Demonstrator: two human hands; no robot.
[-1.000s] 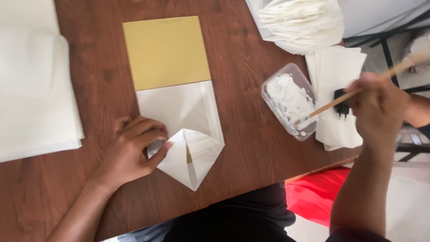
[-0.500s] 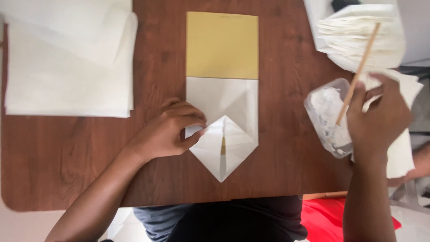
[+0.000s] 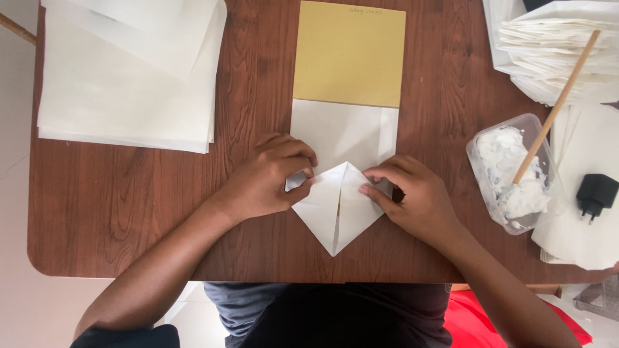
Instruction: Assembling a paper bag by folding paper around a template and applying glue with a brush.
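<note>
Centre of frame, on a brown wooden table [image 3: 142,193]: folded white paper [image 3: 338,193], its lower end creased into a downward point. Left hand [image 3: 271,177] curled, fingertips pressing the left flap; right hand [image 3: 412,193] likewise bent, fingers flat on the right flap. Neither grips anything. A yellow card [image 3: 348,55] lies under the paper's upper part. Stack of white sheets [image 3: 122,71] upper left. Right side: clear plastic tub of white paste [image 3: 516,174] with a wooden stick [image 3: 558,106] leaning in it; black plug [image 3: 596,193] beside it.
</note>
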